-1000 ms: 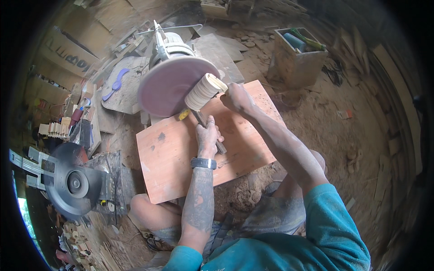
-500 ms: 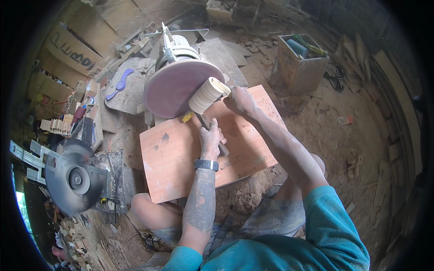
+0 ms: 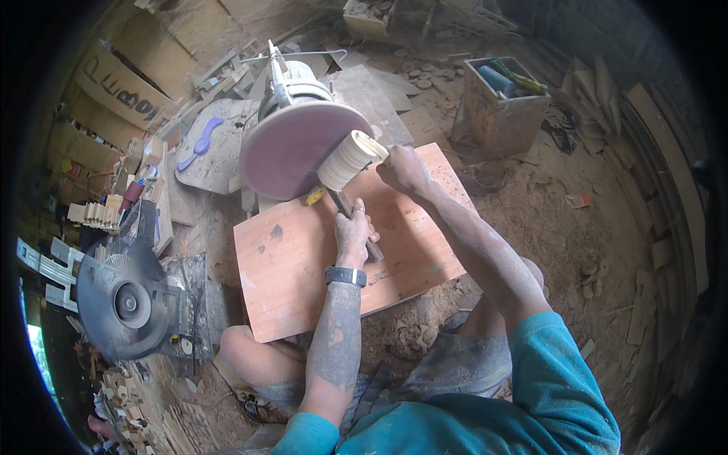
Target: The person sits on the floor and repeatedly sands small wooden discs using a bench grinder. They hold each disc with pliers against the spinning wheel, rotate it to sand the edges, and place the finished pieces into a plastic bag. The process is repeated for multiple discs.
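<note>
A stack of thin, pale wooden pieces with a rounded end is held on edge against the right face of a large purplish sanding disc. My right hand is closed at the stack's right end; its fingertips are partly hidden. Below the stack, my left hand wraps around a dark, narrow bar that runs up to the stack's lower end. Beside that end, by the disc's lower rim, shows a small yellow piece. Under both hands lies a reddish plywood board.
On the left stands a black fan, its blades blurred. A purple propeller-shaped piece lies on a dusty slab left of the disc. At the back right is a wooden box holding bottles. Planks lean along the right side; sawdust covers the floor.
Almost nothing differs: both hands keep their hold, and the stack stays against the disc. The whole view has shifted very slightly.
</note>
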{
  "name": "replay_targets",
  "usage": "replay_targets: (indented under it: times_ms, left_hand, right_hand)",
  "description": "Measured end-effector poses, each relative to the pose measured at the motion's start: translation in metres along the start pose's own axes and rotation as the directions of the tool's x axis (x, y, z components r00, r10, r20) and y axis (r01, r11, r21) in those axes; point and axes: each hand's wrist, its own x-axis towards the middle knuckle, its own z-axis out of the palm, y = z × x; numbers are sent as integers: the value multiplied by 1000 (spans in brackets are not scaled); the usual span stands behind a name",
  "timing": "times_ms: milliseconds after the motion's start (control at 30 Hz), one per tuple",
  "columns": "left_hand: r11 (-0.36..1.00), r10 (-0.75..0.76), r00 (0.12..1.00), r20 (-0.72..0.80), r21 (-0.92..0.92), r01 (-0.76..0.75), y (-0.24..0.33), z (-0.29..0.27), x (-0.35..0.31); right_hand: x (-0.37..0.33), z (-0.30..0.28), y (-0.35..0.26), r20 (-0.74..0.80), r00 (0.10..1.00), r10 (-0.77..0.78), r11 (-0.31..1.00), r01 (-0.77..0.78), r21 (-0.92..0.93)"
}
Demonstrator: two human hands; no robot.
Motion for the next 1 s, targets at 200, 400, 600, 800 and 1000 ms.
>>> replay_targets:
  times_ms: [200,400,600,800,1000]
  left_hand:
    - [1000,10,1000,0,-12,-10,1,-1,-2]
    - [1000,11,1000,-28,-29,-12,-1,-2,0]
    - [998,31,999,-30,-59,-33,-1,-8,1]
    - [998,24,998,-53,-62,-28,1,-9,1]
    - [999,10,997,-72,-40,-13,2,-5,-1]
  right_hand:
    - [-1,-3,-10,18,1000,16,999,-16,30]
    - [3,4,-9,30,1000,-8,1000,7,30]
    - [8,15,-9,13,1000,-14,999,14,38]
    - [8,18,-12,-1,999,-53,998,53,43]
    - [4,11,-9,-14,1000,8,1000,-8,-16]
